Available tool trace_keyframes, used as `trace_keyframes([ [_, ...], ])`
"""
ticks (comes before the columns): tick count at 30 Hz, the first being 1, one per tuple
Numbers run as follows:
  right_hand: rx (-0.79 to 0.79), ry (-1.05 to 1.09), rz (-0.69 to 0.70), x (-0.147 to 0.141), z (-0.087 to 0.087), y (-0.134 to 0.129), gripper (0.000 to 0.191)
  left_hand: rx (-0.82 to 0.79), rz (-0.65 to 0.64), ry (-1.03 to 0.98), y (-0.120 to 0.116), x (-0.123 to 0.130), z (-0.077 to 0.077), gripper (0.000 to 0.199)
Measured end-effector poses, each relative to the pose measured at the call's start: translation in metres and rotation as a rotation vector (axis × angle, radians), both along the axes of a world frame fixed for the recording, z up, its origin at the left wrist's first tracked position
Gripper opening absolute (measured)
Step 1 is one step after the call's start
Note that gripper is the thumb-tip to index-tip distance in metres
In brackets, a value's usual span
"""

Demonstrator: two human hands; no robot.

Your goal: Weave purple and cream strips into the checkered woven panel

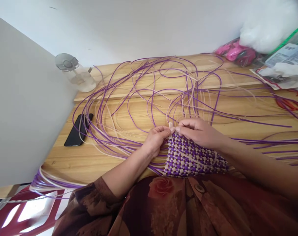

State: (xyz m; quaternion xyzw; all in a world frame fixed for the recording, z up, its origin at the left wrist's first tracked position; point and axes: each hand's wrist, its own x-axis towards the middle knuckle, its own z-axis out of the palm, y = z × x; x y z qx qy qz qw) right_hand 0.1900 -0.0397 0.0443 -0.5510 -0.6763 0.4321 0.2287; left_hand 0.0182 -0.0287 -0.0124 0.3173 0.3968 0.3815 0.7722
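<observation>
A purple and beige woven panel lies at the table's near edge, against the patterned shirt. Long purple and beige weaving strands fan out from its sides and top. At its upper left corner, my left hand pinches a beige strand between thumb and forefinger. My right hand is closed at the same spot, its thumb and fingertips almost touching the left ones. A small beige loop stands up between the fingertips. One loose beige strand curves across the front of the panel. The exact grip is partly hidden by the fingers.
A black phone lies on the left under some strands. A clear lidded jug stands at the back left. Pink items in plastic, white stuffing and packets crowd the back right. Strands hang off the left edge.
</observation>
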Motion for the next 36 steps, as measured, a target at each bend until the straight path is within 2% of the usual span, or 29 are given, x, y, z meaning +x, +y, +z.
trace_keyframes([
  [4,-0.106,0.208,-0.087,-0.005,0.004,-0.006,0.028,-0.096,0.013,-0.091,0.001,0.001,0.007,0.038],
  [10,-0.059,0.146,0.042,0.001,0.003,-0.013,0.026,-0.096,0.029,-0.019,0.004,0.0,0.013,0.046],
  [13,0.019,0.067,0.104,0.009,0.0,-0.018,0.028,-0.076,0.037,-0.011,0.004,0.0,0.014,0.046],
  [17,0.272,-0.162,0.16,0.019,0.001,-0.024,0.03,-0.04,0.007,0.028,0.004,0.0,0.012,0.043],
  [21,0.56,-0.415,0.127,0.029,0.003,-0.024,0.025,0.017,-0.058,0.039,0.006,-0.003,0.008,0.04],
  [23,0.707,-0.467,0.064,0.033,0.005,-0.025,0.016,0.05,-0.086,0.036,0.007,-0.005,0.008,0.04],
  [26,0.907,-0.482,0.01,0.03,0.011,-0.031,0.028,0.069,-0.107,0.079,0.007,-0.006,0.009,0.041],
  [28,0.886,-0.478,0.122,0.023,0.013,-0.039,0.027,0.091,-0.116,0.14,0.008,-0.006,0.01,0.042],
  [31,0.697,-0.493,0.286,0.012,0.009,-0.051,0.018,0.196,-0.121,0.28,0.011,-0.006,0.01,0.039],
  [33,0.593,-0.5,0.283,0.007,0.004,-0.056,0.014,0.281,-0.122,0.378,0.013,-0.006,0.01,0.036],
  [36,0.5,-0.501,0.197,0.009,0.0,-0.052,0.013,0.348,-0.119,0.456,0.015,-0.006,0.01,0.033],
])
